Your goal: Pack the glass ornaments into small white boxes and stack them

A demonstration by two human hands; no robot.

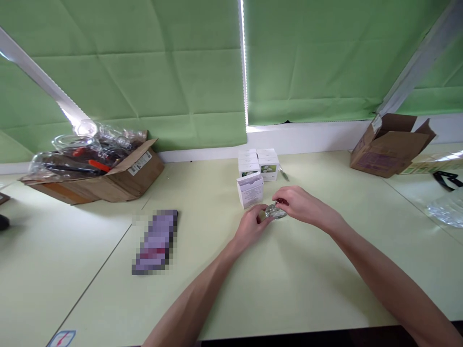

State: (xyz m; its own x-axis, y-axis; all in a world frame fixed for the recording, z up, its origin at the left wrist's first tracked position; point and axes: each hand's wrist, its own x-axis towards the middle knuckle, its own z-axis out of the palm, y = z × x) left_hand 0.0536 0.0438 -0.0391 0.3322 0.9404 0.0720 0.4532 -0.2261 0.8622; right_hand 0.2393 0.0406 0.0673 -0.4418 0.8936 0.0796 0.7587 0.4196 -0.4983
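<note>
A small round clear glass dish sits on the pale table in front of me. My left hand grips its left side between thumb and fingers. Over the dish's right rim, my right hand is closed in a pinch at something small and dark reddish, too small to name. Just behind my left hand stands a white carton, its top flap up. Farther back are several similar white boxes in a tight group, with a thin greenish pen-like item lying beside them.
At the left stands an open cardboard box full of plastic-wrapped items. A pixelated flat object lies nearer. An open brown carton is at the back right, with clear plastic by the right edge. Green blinds hang behind.
</note>
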